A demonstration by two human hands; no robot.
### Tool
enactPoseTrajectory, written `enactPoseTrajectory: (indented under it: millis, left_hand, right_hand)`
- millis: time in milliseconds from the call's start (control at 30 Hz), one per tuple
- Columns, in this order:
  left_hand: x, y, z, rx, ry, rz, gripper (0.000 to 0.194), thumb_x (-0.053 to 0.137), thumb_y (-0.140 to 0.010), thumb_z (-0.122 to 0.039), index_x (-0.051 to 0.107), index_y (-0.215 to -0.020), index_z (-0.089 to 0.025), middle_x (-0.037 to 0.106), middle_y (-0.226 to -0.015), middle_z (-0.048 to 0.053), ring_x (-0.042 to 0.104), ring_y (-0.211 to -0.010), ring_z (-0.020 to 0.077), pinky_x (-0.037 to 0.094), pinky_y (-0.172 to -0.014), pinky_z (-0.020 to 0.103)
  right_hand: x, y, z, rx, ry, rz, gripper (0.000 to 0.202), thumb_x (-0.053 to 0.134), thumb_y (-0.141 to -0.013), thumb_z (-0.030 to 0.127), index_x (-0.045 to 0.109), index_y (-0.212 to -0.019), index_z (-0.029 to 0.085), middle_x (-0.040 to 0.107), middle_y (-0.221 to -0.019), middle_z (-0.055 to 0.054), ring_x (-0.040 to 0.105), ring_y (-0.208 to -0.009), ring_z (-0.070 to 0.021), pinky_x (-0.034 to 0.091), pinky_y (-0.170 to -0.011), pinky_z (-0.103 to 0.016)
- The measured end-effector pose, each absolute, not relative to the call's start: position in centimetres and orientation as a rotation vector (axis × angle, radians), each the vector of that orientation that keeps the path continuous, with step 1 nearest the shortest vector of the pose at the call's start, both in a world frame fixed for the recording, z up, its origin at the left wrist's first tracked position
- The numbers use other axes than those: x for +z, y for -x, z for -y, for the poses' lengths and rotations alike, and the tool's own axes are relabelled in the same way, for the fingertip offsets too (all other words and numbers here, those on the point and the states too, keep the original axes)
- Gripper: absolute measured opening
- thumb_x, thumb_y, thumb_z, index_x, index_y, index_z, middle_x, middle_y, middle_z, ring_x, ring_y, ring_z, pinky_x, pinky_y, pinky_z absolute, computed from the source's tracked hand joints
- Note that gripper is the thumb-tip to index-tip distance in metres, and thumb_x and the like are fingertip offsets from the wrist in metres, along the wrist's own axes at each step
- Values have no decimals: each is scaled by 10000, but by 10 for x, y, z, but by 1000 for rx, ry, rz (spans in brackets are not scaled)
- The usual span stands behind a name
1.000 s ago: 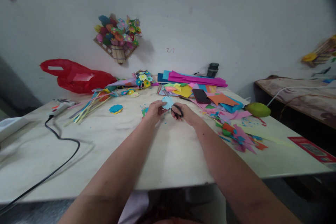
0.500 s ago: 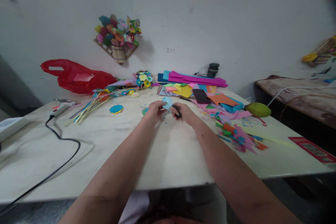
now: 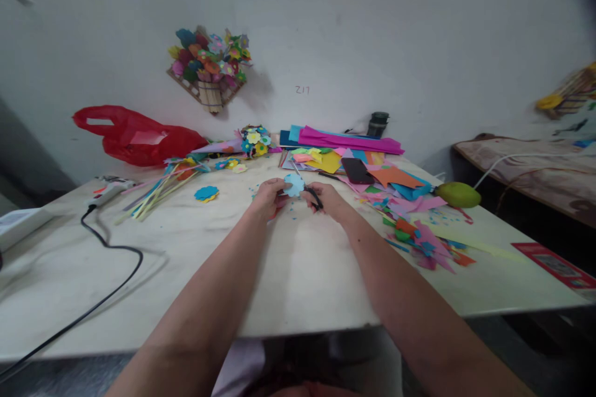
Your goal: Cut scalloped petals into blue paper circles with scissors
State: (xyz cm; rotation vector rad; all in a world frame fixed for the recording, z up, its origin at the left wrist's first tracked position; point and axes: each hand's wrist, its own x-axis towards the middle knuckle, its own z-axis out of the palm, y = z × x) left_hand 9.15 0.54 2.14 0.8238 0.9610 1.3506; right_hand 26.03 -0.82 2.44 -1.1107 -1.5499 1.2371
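Over the middle of the table, my left hand (image 3: pixel 270 196) pinches the left edge of a light-blue paper flower (image 3: pixel 293 185) with a scalloped outline. My right hand (image 3: pixel 326 198) is closed around the black handles of a pair of scissors (image 3: pixel 315 196). The scissors' blades point up and away, close against the paper's right side; whether they are parted I cannot tell. Tiny blue paper scraps lie on the table by my hands. To the left rests a cut blue flower (image 3: pixel 206 193) with a yellow one partly under it.
Paper scraps (image 3: pixel 428 242) and a dark phone (image 3: pixel 356 170) lie to the right, near a green-yellow oval object (image 3: pixel 459 195). Colored sheets (image 3: pixel 349 139) are stacked at the back. A red plastic bag (image 3: pixel 139 139), paper strips (image 3: pixel 156 195) and a power strip (image 3: pixel 109 192) occupy the left.
My left hand and the light-blue paper flower have shifted slightly left, and the flower is turned a little. My right hand stays nearly in place with the scissors.
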Motion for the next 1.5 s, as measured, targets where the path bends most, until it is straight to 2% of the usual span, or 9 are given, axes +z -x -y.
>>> enactPoseTrajectory:
  millis: [133, 233, 333, 500, 667, 900, 1133, 1300, 1500]
  left_hand:
    - [22, -87, -3, 1288, -908, -954, 306, 811, -487, -147, 525, -590, -180, 562, -552, -22, 555, -470, 103, 428, -417, 182]
    - [20, -86, -3, 1251, -983, -943, 299, 823, -474, -163, 542, -575, -175, 579, -548, -8, 573, -489, 113, 424, -435, 184]
    - [17, -88, -5, 1204, -1093, -911, 306, 846, -462, -185, 546, -524, -170, 561, -511, -3, 536, -463, 103, 364, -418, 183]
    - [14, -91, -5, 1090, -1239, -929, 255, 854, -503, -210, 603, -525, -166, 593, -517, 22, 541, -477, 120, 396, -474, 224]
    - [16, -95, -1, 978, -1289, -953, 151, 783, -517, -176, 632, -527, -166, 593, -492, 37, 499, -444, 122, 345, -464, 235]
    - [13, -94, -4, 1051, -1215, -988, 191, 816, -492, -200, 629, -522, -172, 591, -497, 24, 503, -436, 111, 343, -431, 220]
    - [11, -93, -9, 1198, -1088, -925, 272, 876, -460, -208, 679, -643, -168, 676, -649, 38, 618, -565, 132, 521, -567, 242]
    - [10, -95, -10, 1231, -1077, -927, 323, 906, -435, -216, 627, -591, -173, 652, -618, 28, 604, -555, 124, 531, -579, 245]
    - [11, -94, -10, 1297, -1021, -929, 340, 894, -427, -224, 599, -590, -182, 656, -638, 16, 625, -564, 124, 478, -509, 211]
  right_hand:
    - [22, -266, 4, 1207, 1074, 1497, 228, 780, -724, 319, 643, -833, 172, 594, -563, 21, 516, -423, -103, 267, -355, -198]
    - [22, -270, 1, 1198, 1025, 1426, 347, 846, -643, 328, 635, -875, 181, 614, -613, 25, 553, -486, -114, 335, -409, -204]
    - [24, -270, 0, 1196, 986, 1380, 424, 885, -587, 341, 617, -880, 192, 598, -619, 38, 568, -535, -125, 400, -482, -227]
    - [27, -268, 1, 1219, 928, 1364, 457, 886, -556, 331, 615, -899, 196, 596, -666, 50, 576, -605, -119, 440, -582, -241]
    - [27, -268, 2, 1262, 907, 1399, 446, 847, -506, 257, 625, -888, 199, 621, -669, 44, 541, -578, -116, 421, -551, -240]
    - [21, -271, -5, 1218, 948, 1387, 396, 811, -564, 246, 605, -899, 203, 590, -624, 54, 551, -576, -118, 427, -564, -238]
    - [16, -263, -6, 1227, 975, 1298, 393, 811, -524, 195, 616, -865, 185, 580, -614, 62, 537, -553, -103, 411, -548, -230]
    - [17, -257, -3, 1242, 998, 1254, 380, 818, -515, 163, 594, -821, 190, 594, -611, 64, 535, -524, -93, 427, -537, -225]
    - [22, -257, 2, 1260, 1049, 1251, 390, 861, -595, 182, 593, -879, 179, 619, -603, 42, 579, -496, -114, 385, -467, -210]
